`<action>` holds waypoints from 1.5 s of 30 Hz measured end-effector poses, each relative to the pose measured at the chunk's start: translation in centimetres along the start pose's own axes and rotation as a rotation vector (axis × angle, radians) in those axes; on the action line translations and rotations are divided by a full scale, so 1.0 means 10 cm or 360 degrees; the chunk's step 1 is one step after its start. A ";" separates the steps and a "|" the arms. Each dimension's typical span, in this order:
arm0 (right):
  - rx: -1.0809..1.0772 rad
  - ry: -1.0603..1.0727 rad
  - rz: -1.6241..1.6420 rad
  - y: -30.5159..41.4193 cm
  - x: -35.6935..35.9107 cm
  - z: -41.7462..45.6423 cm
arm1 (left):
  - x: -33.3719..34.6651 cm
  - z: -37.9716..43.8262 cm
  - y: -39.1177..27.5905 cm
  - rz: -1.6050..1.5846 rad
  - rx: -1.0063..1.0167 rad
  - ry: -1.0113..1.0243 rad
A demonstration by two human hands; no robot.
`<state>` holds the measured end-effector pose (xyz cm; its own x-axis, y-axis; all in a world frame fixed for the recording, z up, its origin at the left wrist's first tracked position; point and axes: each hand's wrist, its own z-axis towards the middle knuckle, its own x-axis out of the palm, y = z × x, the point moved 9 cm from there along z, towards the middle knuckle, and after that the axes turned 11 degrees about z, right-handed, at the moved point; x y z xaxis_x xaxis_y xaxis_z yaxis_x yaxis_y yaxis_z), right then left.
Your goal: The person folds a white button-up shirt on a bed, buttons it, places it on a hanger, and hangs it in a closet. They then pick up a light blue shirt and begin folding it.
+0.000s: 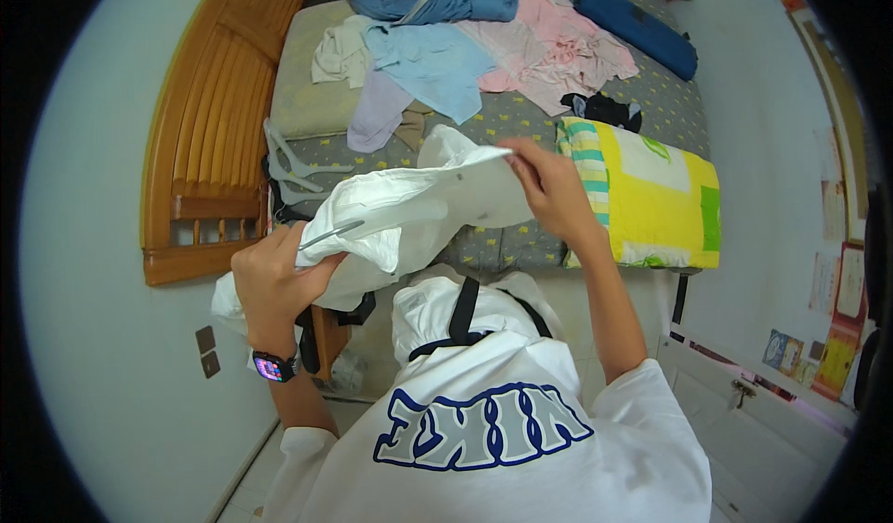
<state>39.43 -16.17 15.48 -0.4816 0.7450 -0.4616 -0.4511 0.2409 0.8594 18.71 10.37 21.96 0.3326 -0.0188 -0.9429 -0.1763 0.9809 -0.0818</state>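
Observation:
A white garment [391,199] is stretched between my two hands, above the near edge of the bed. My left hand [279,279], with a smartwatch on its wrist, grips its gathered cloth together with a hanger whose grey metal hook [331,235] sticks out past the fingers. A pale hanger shape shows faintly under the cloth. My right hand [551,185] pinches the garment's edge between thumb and fingers. Cloth hides part of the left fingers and most of the hanger.
Pale hangers [282,167] lie at the bed's left edge beside a wooden headboard [223,104]. On the patterned mattress [527,122] are a light blue garment [439,63], a pink garment [565,42], a black item [607,109] and a folded yellow quilt [656,195].

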 end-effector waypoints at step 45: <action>0.0334 -0.0080 -0.0796 -0.59 -3.54 -3.37 | 1.09 0.65 -4.62 -0.1753 0.0944 0.0491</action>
<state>33.86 -64.92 19.39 -0.2081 0.5351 -0.8187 -0.4537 0.6888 0.5655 36.45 -33.91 17.57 -0.2019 -0.8349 -0.5120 0.5158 0.3537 -0.7803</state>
